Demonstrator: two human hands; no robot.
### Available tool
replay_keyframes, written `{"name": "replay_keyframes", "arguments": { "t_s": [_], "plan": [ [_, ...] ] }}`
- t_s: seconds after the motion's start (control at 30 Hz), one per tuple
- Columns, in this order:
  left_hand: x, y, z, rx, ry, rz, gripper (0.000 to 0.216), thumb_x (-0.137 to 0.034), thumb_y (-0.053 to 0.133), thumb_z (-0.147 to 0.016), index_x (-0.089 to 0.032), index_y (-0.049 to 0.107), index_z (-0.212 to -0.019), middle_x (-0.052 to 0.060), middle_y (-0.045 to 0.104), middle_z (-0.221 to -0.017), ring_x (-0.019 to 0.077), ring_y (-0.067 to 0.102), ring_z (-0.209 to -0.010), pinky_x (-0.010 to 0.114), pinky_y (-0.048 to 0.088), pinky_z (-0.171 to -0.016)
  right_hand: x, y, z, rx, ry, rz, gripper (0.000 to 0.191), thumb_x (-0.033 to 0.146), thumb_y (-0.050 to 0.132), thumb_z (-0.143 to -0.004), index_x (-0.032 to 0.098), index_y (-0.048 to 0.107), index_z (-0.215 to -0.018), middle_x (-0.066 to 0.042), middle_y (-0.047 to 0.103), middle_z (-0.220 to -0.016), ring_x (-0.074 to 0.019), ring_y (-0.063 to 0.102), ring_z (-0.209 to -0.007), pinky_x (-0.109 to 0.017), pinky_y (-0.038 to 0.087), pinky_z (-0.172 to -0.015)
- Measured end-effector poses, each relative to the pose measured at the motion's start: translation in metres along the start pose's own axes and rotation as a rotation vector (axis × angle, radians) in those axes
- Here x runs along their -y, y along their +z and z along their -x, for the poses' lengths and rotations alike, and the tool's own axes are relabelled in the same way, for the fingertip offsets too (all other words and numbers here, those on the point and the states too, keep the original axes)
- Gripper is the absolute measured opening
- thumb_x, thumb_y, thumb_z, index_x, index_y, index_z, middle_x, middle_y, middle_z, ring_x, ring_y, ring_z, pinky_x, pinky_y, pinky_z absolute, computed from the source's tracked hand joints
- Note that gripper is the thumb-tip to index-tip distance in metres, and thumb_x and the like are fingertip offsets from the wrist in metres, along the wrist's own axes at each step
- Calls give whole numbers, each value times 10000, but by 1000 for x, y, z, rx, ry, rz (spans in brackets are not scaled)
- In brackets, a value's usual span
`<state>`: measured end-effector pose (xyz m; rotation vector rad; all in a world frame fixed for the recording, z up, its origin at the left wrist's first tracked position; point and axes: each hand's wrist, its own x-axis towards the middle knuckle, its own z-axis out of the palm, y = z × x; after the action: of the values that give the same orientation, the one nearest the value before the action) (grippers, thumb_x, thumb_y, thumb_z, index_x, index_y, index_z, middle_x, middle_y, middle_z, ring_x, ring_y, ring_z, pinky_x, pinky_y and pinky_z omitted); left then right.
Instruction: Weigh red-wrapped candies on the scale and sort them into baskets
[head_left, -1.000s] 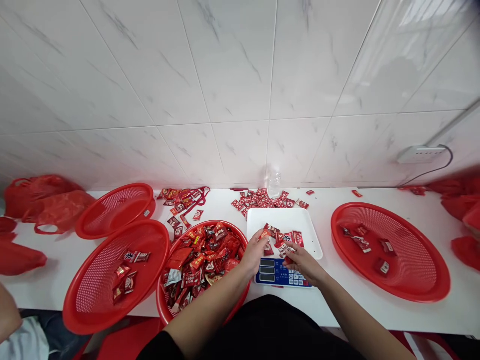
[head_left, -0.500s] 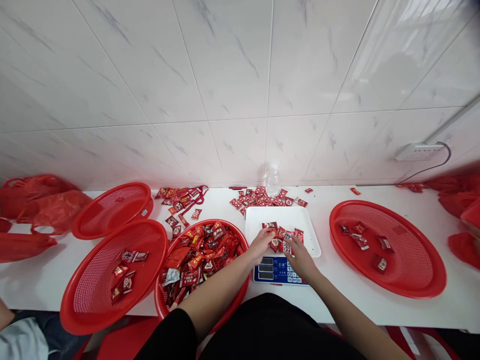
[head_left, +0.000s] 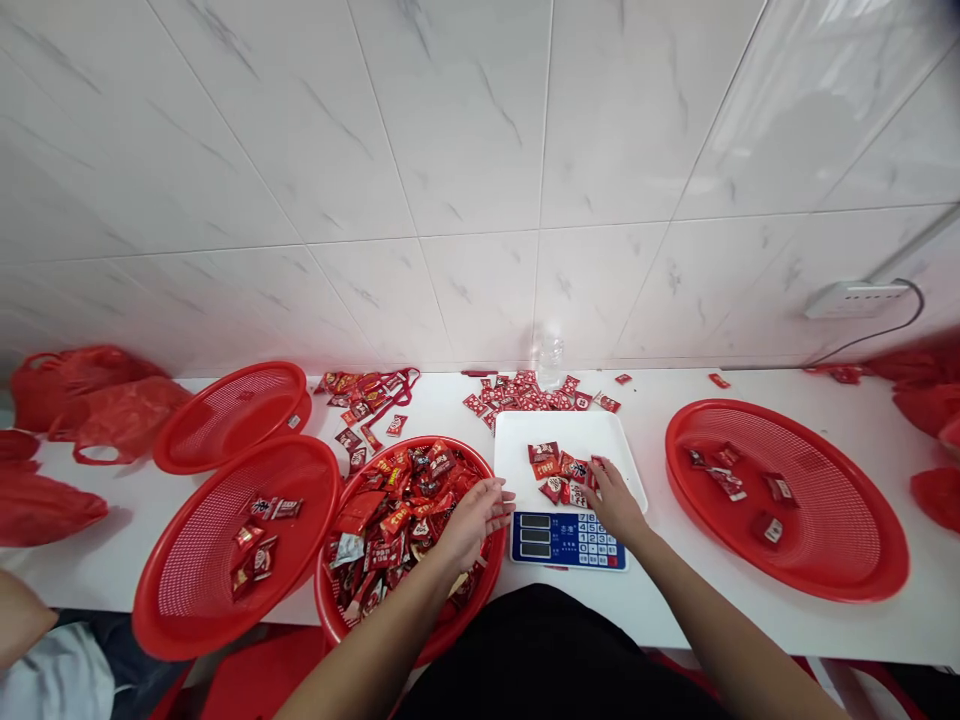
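Several small red snack packets (head_left: 553,468) lie on the white pan (head_left: 517,440) of a weighing scale with a blue keypad (head_left: 568,541). My right hand (head_left: 616,503) rests at the right side of these packets, its slightly bent fingers touching the rightmost ones. Just left of the scale, my left hand (head_left: 474,522) hovers over the right part of a deep red basket (head_left: 324,590), holding nothing, its fingers stretched out. Many wrapped red packets (head_left: 397,520) fill that basket, and a silvery one is among them.
Red sieve baskets with a few packets stand left (head_left: 169,600) and right (head_left: 840,520); another basket (head_left: 225,420) sits behind. Small packets (head_left: 517,395) and a clear bottle (head_left: 551,360) are by the wall. Red bags (head_left: 120,400) lie left. A person's arm (head_left: 22,615) shows lower left.
My left hand has left the packets on the scale and moved left over the full basket. My right hand has shifted slightly right, still at the packets.
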<state>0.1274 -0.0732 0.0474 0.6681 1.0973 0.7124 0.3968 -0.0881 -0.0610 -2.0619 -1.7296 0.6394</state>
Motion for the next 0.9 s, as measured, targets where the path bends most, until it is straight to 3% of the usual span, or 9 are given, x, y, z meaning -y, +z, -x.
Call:
{"name": "replay_keyframes", "arguments": {
  "t_s": [0.1,0.23,0.43,0.67,0.9],
  "plan": [
    [4,-9,8,-17,3,23,278,-382,597,-816,-178,547,-997,99,648,-990,159,636,-840,293,480,-776,9,1,-14,48,-64,14,591,487,301,-886,171,336,-1384,-101,257,-1482,-232,186,-1376,-405,260,-1091],
    [10,-8,12,-24,-3,38,273,-375,599,-816,-176,548,-996,92,659,-948,149,639,-809,274,485,-741,39,2,-26,52,-157,154,639,579,317,-860,240,317,-1402,-96,183,-1516,-290,77,-1394,-524,145,-1086],
    [12,-2,17,-17,-8,29,291,-381,617,-798,-166,555,-985,83,658,-912,142,633,-768,260,479,-710,72,0,-38,241,-360,302,615,628,384,-814,368,352,-1371,-23,161,-1531,-327,16,-1392,-632,-38,-1031],
    [16,-8,19,-31,-45,21,253,-362,619,-798,-164,563,-945,59,647,-853,122,616,-729,248,473,-705,64,-11,-42,299,-508,281,435,512,353,-876,384,497,-1266,17,241,-1508,-297,61,-1393,-607,7,-1051],
    [24,-13,14,-20,-58,7,223,-344,624,-797,-163,564,-911,59,646,-843,119,617,-709,238,474,-674,26,-17,-20,197,-340,298,770,673,421,-771,356,181,-1431,-54,78,-1543,-320,2,-1395,-607,44,-1054]
  ]
}}
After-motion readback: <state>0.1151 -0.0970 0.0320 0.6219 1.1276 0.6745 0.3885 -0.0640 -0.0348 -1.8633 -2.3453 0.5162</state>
